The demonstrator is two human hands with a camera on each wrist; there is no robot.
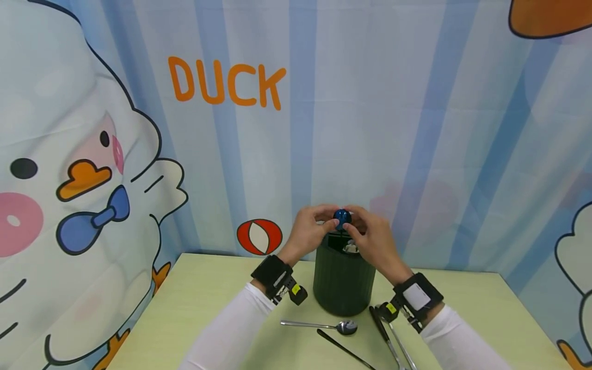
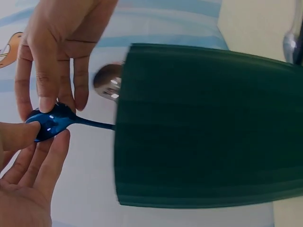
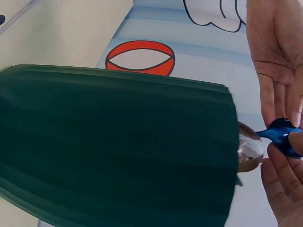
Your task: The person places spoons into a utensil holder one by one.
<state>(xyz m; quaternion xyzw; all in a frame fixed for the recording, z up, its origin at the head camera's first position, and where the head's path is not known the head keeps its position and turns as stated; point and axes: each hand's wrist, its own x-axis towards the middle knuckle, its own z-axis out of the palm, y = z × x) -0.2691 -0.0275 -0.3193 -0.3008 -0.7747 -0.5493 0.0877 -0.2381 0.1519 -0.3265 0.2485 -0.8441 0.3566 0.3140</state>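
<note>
A blue metal spoon (image 1: 342, 219) stands bowl up, its thin neck reaching down into a dark green ribbed holder (image 1: 344, 280). Both hands pinch its bowl between thumbs and fingers: the left hand (image 1: 309, 230) from the left, the right hand (image 1: 372, 234) from the right. In the left wrist view the blue spoon (image 2: 52, 122) shows above the holder's rim, and its lower handle is hidden inside. A silver spoon's bowl (image 2: 108, 82) also sticks out of the holder, beside the blue spoon.
On the pale yellow table (image 1: 208, 288) lie a silver spoon (image 1: 346, 327), a thin dark handle (image 1: 344, 349) and a black-handled utensil (image 1: 380, 325) beside another metal one. A duck-print curtain (image 1: 351, 103) hangs behind.
</note>
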